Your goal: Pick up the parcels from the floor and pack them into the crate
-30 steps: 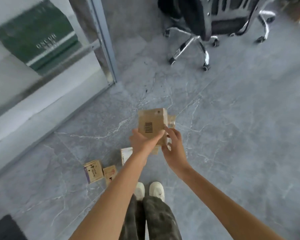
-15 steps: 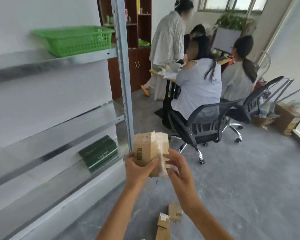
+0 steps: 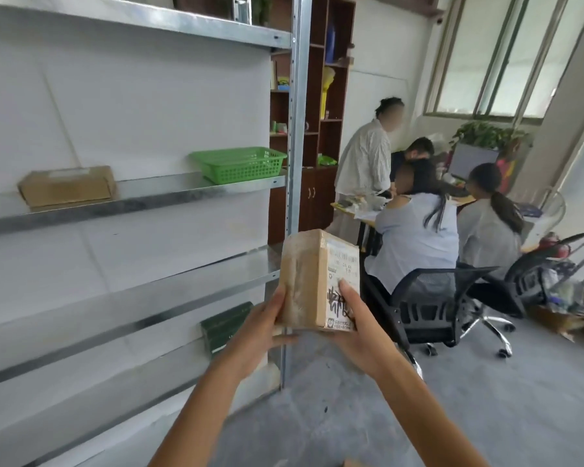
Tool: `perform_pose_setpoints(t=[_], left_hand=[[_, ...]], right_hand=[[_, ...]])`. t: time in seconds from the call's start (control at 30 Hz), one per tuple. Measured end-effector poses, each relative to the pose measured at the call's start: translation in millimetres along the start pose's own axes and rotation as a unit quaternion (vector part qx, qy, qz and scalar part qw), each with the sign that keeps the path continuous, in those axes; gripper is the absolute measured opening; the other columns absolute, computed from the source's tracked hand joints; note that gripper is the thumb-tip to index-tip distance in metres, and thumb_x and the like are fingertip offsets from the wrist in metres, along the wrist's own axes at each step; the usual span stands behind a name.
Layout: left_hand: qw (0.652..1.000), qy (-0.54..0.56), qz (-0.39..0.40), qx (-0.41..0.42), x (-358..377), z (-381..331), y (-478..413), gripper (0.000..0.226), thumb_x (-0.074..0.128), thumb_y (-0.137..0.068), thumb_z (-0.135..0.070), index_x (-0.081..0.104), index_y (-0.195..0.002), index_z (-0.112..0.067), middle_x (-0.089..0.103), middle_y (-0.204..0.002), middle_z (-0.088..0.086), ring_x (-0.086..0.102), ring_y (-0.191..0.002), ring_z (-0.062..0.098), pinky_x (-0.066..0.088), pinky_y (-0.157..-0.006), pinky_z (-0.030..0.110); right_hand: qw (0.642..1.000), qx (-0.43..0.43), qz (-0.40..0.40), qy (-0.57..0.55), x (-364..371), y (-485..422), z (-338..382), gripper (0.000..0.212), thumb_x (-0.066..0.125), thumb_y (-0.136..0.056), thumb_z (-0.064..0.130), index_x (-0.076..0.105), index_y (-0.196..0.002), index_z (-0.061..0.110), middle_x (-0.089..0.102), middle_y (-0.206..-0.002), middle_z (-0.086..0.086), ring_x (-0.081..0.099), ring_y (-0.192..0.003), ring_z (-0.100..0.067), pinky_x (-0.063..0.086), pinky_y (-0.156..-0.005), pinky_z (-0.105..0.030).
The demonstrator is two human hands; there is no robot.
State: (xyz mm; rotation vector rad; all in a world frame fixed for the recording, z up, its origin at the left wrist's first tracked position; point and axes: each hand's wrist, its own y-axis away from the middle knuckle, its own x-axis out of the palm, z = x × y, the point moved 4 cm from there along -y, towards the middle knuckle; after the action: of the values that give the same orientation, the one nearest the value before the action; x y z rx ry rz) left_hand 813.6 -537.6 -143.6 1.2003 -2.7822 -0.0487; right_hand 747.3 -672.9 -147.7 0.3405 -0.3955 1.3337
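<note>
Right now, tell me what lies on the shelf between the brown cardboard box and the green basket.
Nothing. In the head view, the stretch of metal shelf between the brown cardboard box and the green basket is bare.

1 parcel: brown cardboard, taped, white label with black scrawl on right face; upright, gripped mid-air by left hand and right hand. Green lattice crate: on shelf, right end.

metal shelving, grey floor, office chairs
</note>
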Motion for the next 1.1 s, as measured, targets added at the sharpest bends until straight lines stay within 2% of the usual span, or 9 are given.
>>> perform_pose_setpoints(t=[0.07, 0.17, 0.27, 0.37, 0.53, 0.63, 0.73, 0.87, 1.1], left_hand=[[0.990, -0.078, -0.110, 0.049, -2.4, -10.3, 22.2, 0.058, 0.046, -0.074, -0.063, 0.052, -0.122, -0.031, 0.061, -0.126, -0.001, 0.063, -0.101, 0.009, 0.054, -0.085, 0.027], [0.989, -0.076, -0.108, 0.067, 16.1, -11.8, 58.9, 0.090, 0.056, -0.064, -0.070, 0.019, -0.141, -0.040, 0.048, -0.136, -0.010, 0.058, -0.112, 0.011, 0.053, -0.086, 0.025], [0.987, -0.118, -0.062, 0.087, 48.6, -5.6, 100.3, 0.088, 0.067, -0.077, -0.042, 0.008, -0.143, -0.042, 0.044, -0.136, -0.018, 0.054, -0.115, 0.000, 0.051, -0.087, 0.019], [0.985, -0.106, -0.079, 0.112, 63.1, 6.1, 141.4, 0.082, 0.063, -0.087, -0.014, 0.008, -0.143, -0.038, 0.049, -0.127, -0.023, 0.054, -0.106, -0.014, 0.049, -0.079, 0.009], [0.985, -0.137, -0.087, 0.066, 72.3, 22.1, 214.5, 0.099, 0.069, -0.084, -0.016, -0.003, -0.147, -0.041, 0.048, -0.136, -0.020, 0.052, -0.117, -0.006, 0.049, -0.090, 0.016], [0.983, -0.170, -0.063, 0.030, 75.0, 31.0, 258.2, 0.107, 0.071, -0.082, -0.017, -0.010, -0.144, -0.046, 0.031, -0.135, -0.041, 0.034, -0.121, -0.024, 0.041, -0.094, 0.009], [0.973, -0.223, -0.065, 0.002, 71.5, 44.0, 293.9, 0.114, 0.075, -0.078, -0.030, -0.016, -0.143, -0.048, 0.006, -0.145, -0.043, 0.014, -0.134, -0.017, 0.031, -0.113, 0.029], [0.963, -0.245, -0.108, -0.003, 67.8, 57.2, 341.3, 0.109, 0.075, -0.075, -0.041, -0.008, -0.145, -0.047, 0.003, -0.154, -0.029, 0.010, -0.142, -0.004, 0.029, -0.115, 0.040], [0.912, -0.275, -0.295, 0.069, 44.4, 66.5, 454.0, 0.079, 0.077, -0.075, -0.025, 0.036, -0.142, -0.031, 0.046, -0.137, -0.020, 0.042, -0.125, -0.005, 0.041, -0.104, 0.030]], right_hand=[[0.998, -0.029, -0.044, 0.033, 4.4, 13.1, 3.8, 0.061, 0.066, -0.082, 0.044, 0.051, -0.131, 0.010, 0.066, -0.116, -0.014, 0.065, -0.096, -0.022, 0.054, -0.084, -0.037], [0.989, -0.060, -0.089, 0.098, 12.8, 41.7, -0.7, 0.060, 0.067, -0.075, 0.046, 0.050, -0.126, 0.020, 0.070, -0.111, -0.005, 0.068, -0.098, -0.020, 0.053, -0.090, -0.040], [0.982, -0.073, -0.054, 0.163, 25.2, 77.2, -6.2, 0.037, 0.050, -0.093, 0.039, 0.047, -0.129, 0.028, 0.067, -0.116, 0.002, 0.066, -0.104, -0.013, 0.053, -0.089, -0.033], [0.984, -0.054, 0.017, 0.170, 33.5, 111.6, -12.0, 0.033, 0.034, -0.100, 0.040, 0.047, -0.129, 0.032, 0.066, -0.120, 0.004, 0.063, -0.108, -0.011, 0.050, -0.088, -0.030], [0.979, -0.005, 0.090, 0.180, 39.2, 164.2, -33.4, 0.047, 0.035, -0.096, 0.053, 0.037, -0.141, 0.038, 0.060, -0.130, 0.008, 0.056, -0.121, -0.014, 0.040, -0.106, -0.043], [0.977, 0.015, 0.115, 0.181, 44.1, 197.2, -46.5, 0.060, 0.039, -0.089, 0.063, 0.033, -0.143, 0.037, 0.059, -0.132, 0.006, 0.056, -0.122, -0.016, 0.040, -0.107, -0.046], [0.973, 0.028, 0.141, 0.182, 53.7, 227.4, -55.9, 0.062, 0.037, -0.089, 0.062, 0.034, -0.143, 0.031, 0.059, -0.132, 0.001, 0.059, -0.118, -0.016, 0.044, -0.104, -0.043], [0.965, 0.032, 0.166, 0.198, 72.6, 266.0, -69.0, 0.056, 0.035, -0.091, 0.055, 0.032, -0.143, 0.034, 0.059, -0.132, 0.002, 0.058, -0.120, -0.016, 0.046, -0.103, -0.041], [0.956, 0.070, 0.208, 0.193, 131.2, 339.1, -103.1, 0.064, 0.044, -0.083, 0.055, 0.020, -0.143, 0.052, 0.055, -0.133, 0.017, 0.052, -0.125, -0.012, 0.041, -0.106, -0.044]])
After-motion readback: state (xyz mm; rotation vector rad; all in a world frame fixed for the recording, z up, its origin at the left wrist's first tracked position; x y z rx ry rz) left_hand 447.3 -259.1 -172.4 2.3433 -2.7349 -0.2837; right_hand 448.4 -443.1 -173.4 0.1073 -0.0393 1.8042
